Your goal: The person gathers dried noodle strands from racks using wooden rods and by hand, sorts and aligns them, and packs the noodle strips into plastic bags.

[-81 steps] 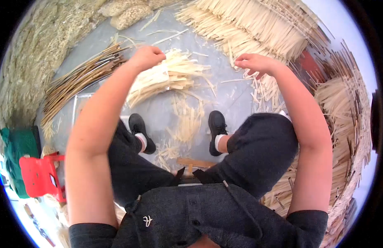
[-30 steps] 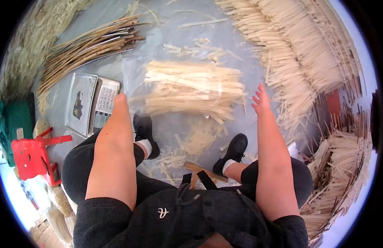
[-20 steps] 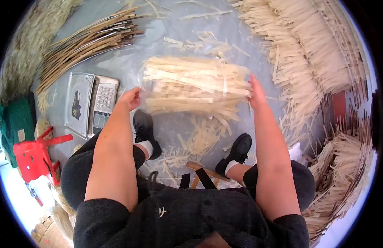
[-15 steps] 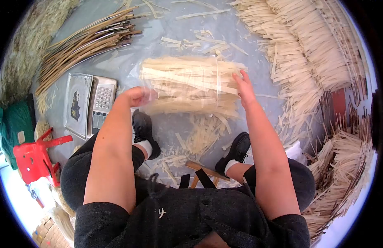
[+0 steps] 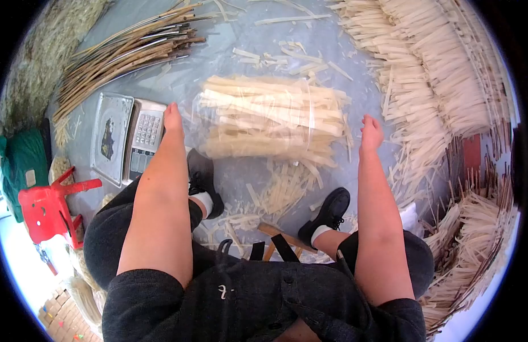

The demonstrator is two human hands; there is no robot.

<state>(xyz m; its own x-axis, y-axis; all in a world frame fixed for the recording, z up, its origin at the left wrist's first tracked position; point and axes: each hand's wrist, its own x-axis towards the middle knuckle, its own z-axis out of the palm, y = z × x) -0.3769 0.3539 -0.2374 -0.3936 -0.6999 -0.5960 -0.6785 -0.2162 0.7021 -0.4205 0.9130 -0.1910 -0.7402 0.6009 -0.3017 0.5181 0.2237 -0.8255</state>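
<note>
A bundle of pale, flat dried strips lies crosswise on the grey floor in front of me, in a clear plastic bag with a band near its right end. Apart from the bundle, my left hand is held edge-on beside the scale, its fingers stretched out and nothing seen in it. On the other side, my right hand is off the bundle's right end, with loosely bent fingers and no object visible in it.
Thin brown sticks lie at upper left. A red plastic stool stands at left. Large piles of pale strips fill the right side. Loose scraps lie between my black shoes.
Both hands have let go of the bagged bundle and moved outward, the left towards the scale and the right towards the strip piles. The bundle stays lying on the floor.
</note>
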